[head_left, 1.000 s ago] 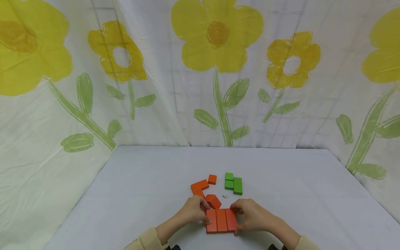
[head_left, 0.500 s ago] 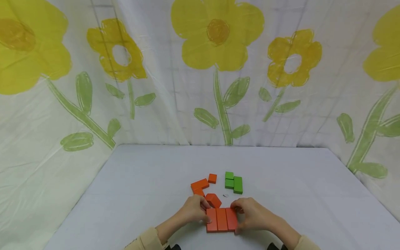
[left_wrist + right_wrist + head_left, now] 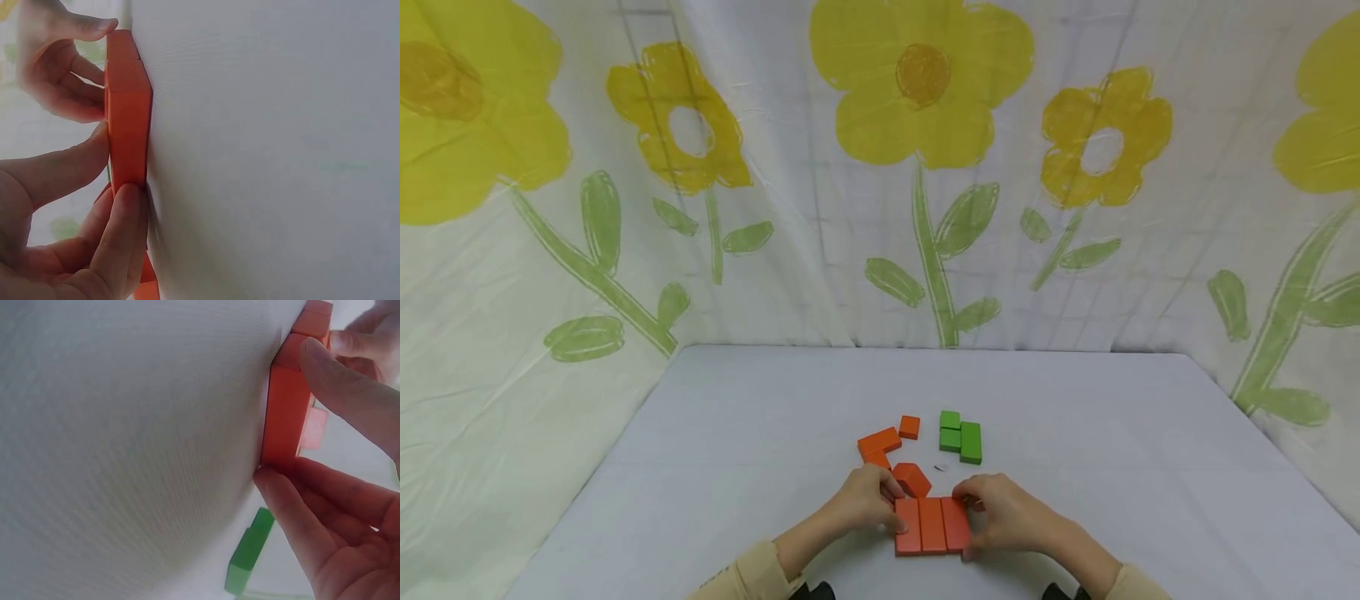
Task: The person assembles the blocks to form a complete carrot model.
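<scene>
Three red-orange rectangular blocks lie flat side by side on the white table, long sides touching. My left hand [image 3: 867, 502] pinches the left block [image 3: 908, 540]. In the left wrist view, its thumb rests on that block's upper face and its fingers press the outer side. Between the outer two lies the middle block [image 3: 932, 527]. At the other end my right hand [image 3: 1006, 515] holds the right block [image 3: 956, 525]. The right wrist view shows the thumb on this block's [image 3: 289, 412] near end and fingertips at its far end.
Just behind the row stands a red angular block [image 3: 912, 480]. Further back are an orange oblong block [image 3: 879, 442], a partly covered orange block [image 3: 877, 460] and an orange cube [image 3: 910, 427]. Two green cubes [image 3: 950, 439] touch a green oblong block [image 3: 971, 443]. A flowered curtain [image 3: 880, 208] hangs behind.
</scene>
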Available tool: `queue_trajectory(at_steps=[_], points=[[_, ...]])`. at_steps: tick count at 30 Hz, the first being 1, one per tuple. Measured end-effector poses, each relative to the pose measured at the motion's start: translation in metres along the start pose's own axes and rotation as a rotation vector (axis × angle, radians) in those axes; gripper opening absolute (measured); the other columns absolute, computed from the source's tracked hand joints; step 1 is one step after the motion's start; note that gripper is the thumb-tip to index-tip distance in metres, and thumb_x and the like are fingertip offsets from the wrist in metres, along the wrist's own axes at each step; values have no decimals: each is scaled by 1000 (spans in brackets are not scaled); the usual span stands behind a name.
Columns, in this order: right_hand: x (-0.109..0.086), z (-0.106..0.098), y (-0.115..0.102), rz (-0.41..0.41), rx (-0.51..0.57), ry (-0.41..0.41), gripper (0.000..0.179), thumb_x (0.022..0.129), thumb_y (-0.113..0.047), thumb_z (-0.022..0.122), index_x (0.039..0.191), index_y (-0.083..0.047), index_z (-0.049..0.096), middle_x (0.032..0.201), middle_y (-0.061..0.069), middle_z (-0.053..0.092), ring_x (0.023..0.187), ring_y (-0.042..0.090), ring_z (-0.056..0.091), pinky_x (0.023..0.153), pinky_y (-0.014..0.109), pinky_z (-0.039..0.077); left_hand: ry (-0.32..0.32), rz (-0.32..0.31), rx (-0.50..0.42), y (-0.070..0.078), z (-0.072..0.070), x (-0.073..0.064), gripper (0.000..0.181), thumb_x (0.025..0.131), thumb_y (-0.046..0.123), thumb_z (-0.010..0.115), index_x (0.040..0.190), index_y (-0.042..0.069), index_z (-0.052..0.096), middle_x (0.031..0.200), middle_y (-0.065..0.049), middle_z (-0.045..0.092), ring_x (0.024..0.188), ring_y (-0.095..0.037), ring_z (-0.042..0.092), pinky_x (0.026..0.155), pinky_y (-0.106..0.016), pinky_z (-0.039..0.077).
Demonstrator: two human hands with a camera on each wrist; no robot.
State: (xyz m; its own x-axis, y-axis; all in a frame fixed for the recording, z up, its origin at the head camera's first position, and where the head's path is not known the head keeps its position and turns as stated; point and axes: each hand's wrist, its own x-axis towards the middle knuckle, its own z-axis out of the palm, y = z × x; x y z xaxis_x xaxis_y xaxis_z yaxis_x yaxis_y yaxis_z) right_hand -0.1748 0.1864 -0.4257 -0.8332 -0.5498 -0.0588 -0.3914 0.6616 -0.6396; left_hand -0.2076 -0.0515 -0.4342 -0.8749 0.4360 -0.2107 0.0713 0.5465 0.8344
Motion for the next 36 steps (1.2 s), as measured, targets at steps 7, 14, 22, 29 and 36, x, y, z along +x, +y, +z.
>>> queue_trajectory(at_steps=[7, 14, 22, 29, 36], points=[[-1, 0, 1, -23, -23, -5, 58, 65, -23, 90, 111, 2, 64, 105, 6, 67, 91, 16, 63, 79, 30, 53, -4, 3, 16, 1, 0, -1, 22, 68, -4, 84, 83, 0, 67, 74, -3, 59, 68, -17, 52, 61, -28, 47], [16, -26, -11, 19, -76, -74, 41, 81, -21, 78, 111, 4, 66, 103, 9, 68, 95, 25, 64, 81, 40, 52, 1, 3, 30, 4, 0, 0, 23, 67, -5, 84, 82, 0, 67, 74, -3, 60, 68, -17, 52, 62, -28, 47], [79, -37, -6, 2, -148, 145, 23, 85, -3, 73, 105, 6, 68, 99, 17, 69, 91, 29, 65, 80, 40, 53, 15, 10, 32, 2, 1, 1, 23, 67, -4, 84, 80, 0, 67, 73, -2, 60, 67, -16, 52, 61, -28, 47], [115, -14, 3, 75, -210, 161, 31, 81, 0, 73, 110, 8, 66, 102, 19, 67, 93, 30, 62, 82, 43, 51, 22, -6, -4, 1, 4, -1, 21, 67, -5, 83, 80, 0, 67, 72, -3, 60, 67, -16, 53, 61, -29, 48], [124, -5, -1, 74, -350, 247, 13, 79, -4, 77, 87, 2, 69, 76, 8, 62, 69, 18, 52, 63, 32, 45, 37, 5, 2, 1, 3, -2, 22, 66, -6, 84, 80, 0, 67, 72, -3, 60, 65, -16, 53, 59, -28, 48]])
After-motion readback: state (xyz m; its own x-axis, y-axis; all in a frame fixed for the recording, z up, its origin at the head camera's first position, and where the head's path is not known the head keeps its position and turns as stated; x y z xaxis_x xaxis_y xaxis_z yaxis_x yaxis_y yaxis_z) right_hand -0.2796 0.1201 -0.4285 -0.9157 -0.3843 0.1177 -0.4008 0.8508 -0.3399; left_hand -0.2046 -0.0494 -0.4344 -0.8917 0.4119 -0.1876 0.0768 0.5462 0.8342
